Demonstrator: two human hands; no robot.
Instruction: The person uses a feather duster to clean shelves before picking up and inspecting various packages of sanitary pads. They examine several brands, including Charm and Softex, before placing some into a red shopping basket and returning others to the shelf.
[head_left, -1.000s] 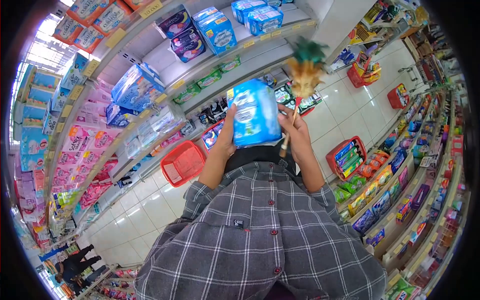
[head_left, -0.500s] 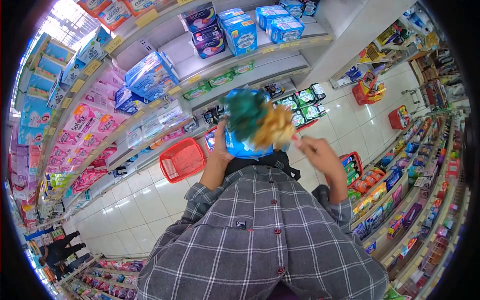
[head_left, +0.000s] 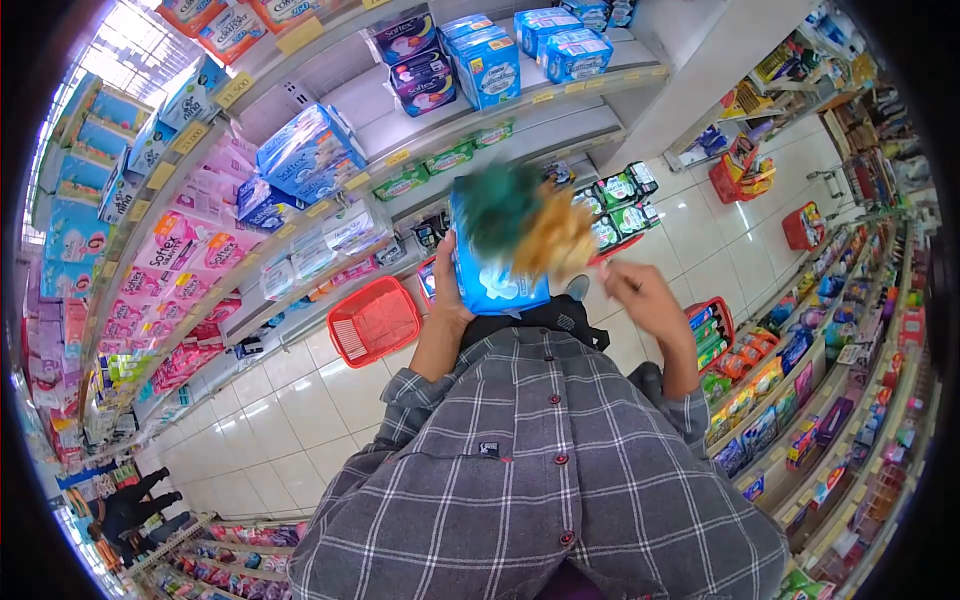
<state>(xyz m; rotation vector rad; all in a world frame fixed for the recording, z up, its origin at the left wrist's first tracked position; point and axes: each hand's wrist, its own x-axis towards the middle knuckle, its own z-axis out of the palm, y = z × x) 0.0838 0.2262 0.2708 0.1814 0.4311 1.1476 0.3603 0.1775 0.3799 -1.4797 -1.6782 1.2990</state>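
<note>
My left hand (head_left: 449,290) grips a blue pack (head_left: 497,290) along its left side, holding it upright in front of my waist. A feather duster (head_left: 555,238), green and golden-brown and smeared by motion, sweeps over the upper part of the pack and hides much of it. Closed fingers of my right hand (head_left: 645,300) hold the duster's handle, to the right of the pack.
Shelves of packaged goods curve along the left and top, with blue packs (head_left: 483,66) above. A red basket (head_left: 376,322) stands on the tiled floor at left; another red basket (head_left: 742,178) holds goods at upper right. Stocked shelves line the right. A person (head_left: 135,512) shows at lower left.
The duster is still in motion over the pack and has shifted slightly. My right hand is a little farther right. The whole view has moved slightly.
</note>
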